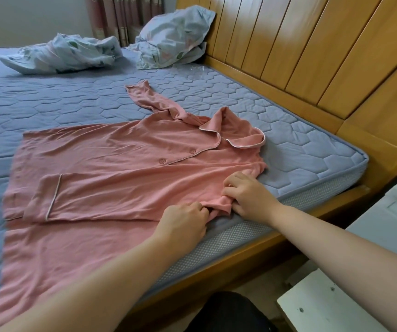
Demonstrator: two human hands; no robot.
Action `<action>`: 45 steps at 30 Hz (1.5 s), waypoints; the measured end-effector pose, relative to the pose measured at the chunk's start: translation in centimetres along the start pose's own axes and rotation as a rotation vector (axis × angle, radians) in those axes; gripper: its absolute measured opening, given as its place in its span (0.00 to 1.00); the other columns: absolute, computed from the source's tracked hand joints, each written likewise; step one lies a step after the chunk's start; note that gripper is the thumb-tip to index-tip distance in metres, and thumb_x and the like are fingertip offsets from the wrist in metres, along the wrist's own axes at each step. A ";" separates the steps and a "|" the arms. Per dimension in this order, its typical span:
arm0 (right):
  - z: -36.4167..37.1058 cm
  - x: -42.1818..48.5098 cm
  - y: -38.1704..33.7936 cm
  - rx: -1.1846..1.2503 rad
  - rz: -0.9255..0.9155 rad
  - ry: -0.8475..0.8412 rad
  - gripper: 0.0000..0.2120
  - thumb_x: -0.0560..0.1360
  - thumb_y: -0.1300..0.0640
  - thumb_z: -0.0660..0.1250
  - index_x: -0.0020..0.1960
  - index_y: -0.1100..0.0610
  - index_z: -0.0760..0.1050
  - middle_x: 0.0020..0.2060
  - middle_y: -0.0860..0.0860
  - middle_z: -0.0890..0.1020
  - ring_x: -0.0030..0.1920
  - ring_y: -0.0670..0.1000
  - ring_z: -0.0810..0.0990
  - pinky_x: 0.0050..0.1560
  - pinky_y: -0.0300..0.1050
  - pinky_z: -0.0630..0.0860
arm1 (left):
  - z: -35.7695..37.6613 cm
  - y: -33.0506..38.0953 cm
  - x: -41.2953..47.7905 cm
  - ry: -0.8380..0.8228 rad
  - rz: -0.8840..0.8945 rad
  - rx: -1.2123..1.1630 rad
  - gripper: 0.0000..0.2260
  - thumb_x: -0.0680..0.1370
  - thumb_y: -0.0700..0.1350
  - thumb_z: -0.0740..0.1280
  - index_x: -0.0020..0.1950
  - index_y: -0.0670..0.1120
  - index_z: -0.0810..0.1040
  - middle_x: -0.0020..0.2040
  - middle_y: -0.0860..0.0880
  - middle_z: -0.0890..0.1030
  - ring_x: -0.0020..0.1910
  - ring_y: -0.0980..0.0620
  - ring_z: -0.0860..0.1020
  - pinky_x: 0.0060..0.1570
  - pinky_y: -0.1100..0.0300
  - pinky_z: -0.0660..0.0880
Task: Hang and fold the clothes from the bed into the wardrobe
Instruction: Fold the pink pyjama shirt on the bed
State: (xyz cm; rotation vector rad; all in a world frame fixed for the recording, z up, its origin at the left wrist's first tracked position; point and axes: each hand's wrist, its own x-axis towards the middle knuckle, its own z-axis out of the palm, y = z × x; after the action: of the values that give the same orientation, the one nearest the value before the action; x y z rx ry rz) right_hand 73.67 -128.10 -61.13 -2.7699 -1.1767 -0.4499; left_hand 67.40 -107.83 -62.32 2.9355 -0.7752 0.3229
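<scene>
A pink button-up pyjama shirt (111, 164) with white piping lies flat, front up, on the blue quilted mattress (48, 99). Its collar points toward the wooden headboard. One sleeve is folded across the front, and the other stretches away toward the pillow. At the shoulder near the bed's edge, my left hand (183, 226) pinches a bunch of the pink cloth. My right hand (248, 195) grips the same fold from the other side, fingers curled on the fabric.
A crumpled floral blanket (60, 53) and a floral pillow (173, 37) lie at the far side of the bed. The wooden headboard (300, 56) runs along the right. A white cabinet (360, 271) stands at the lower right beside the bed frame.
</scene>
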 end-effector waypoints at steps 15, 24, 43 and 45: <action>-0.5 1.0 -3.1 0.091 0.254 -0.063 0.06 0.66 0.66 0.58 0.34 0.59 0.72 0.35 0.58 0.79 0.38 0.59 0.77 0.35 0.46 0.67 | -0.1 -1.4 -2.9 -0.062 0.106 -0.174 0.09 0.76 0.53 0.60 0.52 0.49 0.72 0.49 0.52 0.74 0.47 0.49 0.74 0.37 0.58 0.66; 0.9 9.2 -12.2 0.084 0.298 -0.132 0.07 0.69 0.63 0.59 0.36 0.52 0.72 0.39 0.54 0.81 0.41 0.57 0.76 0.38 0.43 0.64 | -1.9 -7.7 -10.2 -0.204 0.052 -0.161 0.09 0.75 0.54 0.62 0.42 0.53 0.64 0.46 0.52 0.76 0.43 0.47 0.75 0.37 0.58 0.64; 5.7 11.4 -23.0 0.260 -0.242 -0.578 0.28 0.77 0.42 0.54 0.76 0.45 0.57 0.77 0.49 0.56 0.76 0.49 0.53 0.76 0.47 0.49 | -5.2 -18.8 -23.1 -0.300 -0.190 -0.062 0.25 0.78 0.60 0.54 0.70 0.50 0.72 0.70 0.47 0.72 0.70 0.49 0.68 0.71 0.54 0.59; 4.2 12.4 -22.5 0.468 -0.212 -0.303 0.20 0.74 0.48 0.57 0.60 0.53 0.78 0.60 0.52 0.79 0.61 0.52 0.76 0.64 0.49 0.71 | -6.1 -19.2 -21.7 -0.004 -0.205 -0.191 0.21 0.75 0.56 0.55 0.45 0.43 0.83 0.45 0.46 0.83 0.46 0.45 0.79 0.52 0.52 0.74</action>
State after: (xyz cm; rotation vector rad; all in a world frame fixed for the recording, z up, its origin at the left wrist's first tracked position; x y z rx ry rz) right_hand 66.64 -103.01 -61.88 -2.3678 -1.4253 0.2212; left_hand 57.39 -79.91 -61.90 2.8023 -0.4706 0.2139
